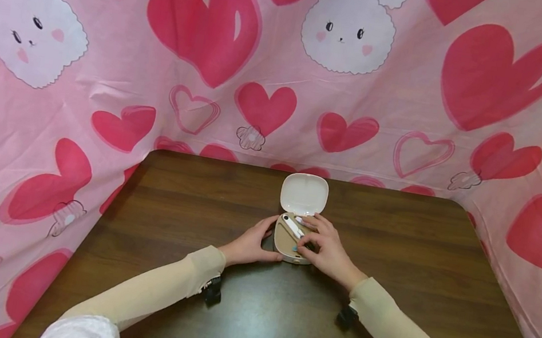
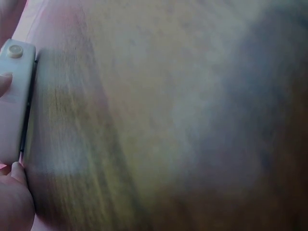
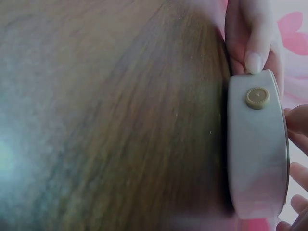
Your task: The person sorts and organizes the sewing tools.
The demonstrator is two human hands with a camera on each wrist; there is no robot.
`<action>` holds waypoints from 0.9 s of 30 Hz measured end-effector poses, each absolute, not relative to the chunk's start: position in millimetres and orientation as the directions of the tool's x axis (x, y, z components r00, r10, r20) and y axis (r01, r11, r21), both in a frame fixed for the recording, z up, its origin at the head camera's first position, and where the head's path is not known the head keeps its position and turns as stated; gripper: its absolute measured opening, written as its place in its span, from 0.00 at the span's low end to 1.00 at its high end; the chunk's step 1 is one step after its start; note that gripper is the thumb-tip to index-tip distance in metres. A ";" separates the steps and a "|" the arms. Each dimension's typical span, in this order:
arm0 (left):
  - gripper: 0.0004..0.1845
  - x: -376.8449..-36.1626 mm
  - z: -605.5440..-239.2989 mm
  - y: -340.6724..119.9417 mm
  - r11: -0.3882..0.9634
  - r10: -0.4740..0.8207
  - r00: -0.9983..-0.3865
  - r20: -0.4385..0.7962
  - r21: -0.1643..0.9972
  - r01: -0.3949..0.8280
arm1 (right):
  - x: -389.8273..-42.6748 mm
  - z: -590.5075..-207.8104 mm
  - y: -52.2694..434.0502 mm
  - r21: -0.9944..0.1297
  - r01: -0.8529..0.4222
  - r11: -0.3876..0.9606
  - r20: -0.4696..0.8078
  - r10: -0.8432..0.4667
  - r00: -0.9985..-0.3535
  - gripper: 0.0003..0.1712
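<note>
Arms: both forearms in beige sleeves reach forward from the near table edge and meet at the middle.
Left hand [image 1: 251, 245]: cupped against the left side of the case [image 1: 293, 242], thumb along its near wall, holding it.
Right hand [image 1: 326, 250]: lies over the right half of the case, fingers bent down onto its insert; whether they pinch anything cannot be told.
Room: bare table [image 1: 183, 203] spreads left, right and beyond both hands.
Case: small, rounded, white, with a tan insert holding a white stick [image 1: 292, 227]; a round tan button on its wall.
Lid [image 1: 304, 194]: stands open just beyond the fingertips.
Backdrop [image 1: 206, 38]: pink cloth with hearts and rabbits, past the far edge.
</note>
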State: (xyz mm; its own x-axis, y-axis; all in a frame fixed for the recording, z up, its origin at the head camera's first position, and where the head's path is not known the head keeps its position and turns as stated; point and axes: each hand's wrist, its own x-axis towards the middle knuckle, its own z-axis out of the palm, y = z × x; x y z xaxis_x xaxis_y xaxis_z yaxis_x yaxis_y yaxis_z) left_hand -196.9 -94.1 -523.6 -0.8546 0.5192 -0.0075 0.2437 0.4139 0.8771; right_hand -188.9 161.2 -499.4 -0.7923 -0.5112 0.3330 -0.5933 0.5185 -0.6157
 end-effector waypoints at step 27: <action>0.55 -197.2 -523.7 -94.6 0.417 0.518 -0.855 -0.008 0.876 0.244 | -188.8 -494.2 143.1 -0.545 -0.583 0.602 0.314 -0.498 -0.808 0.05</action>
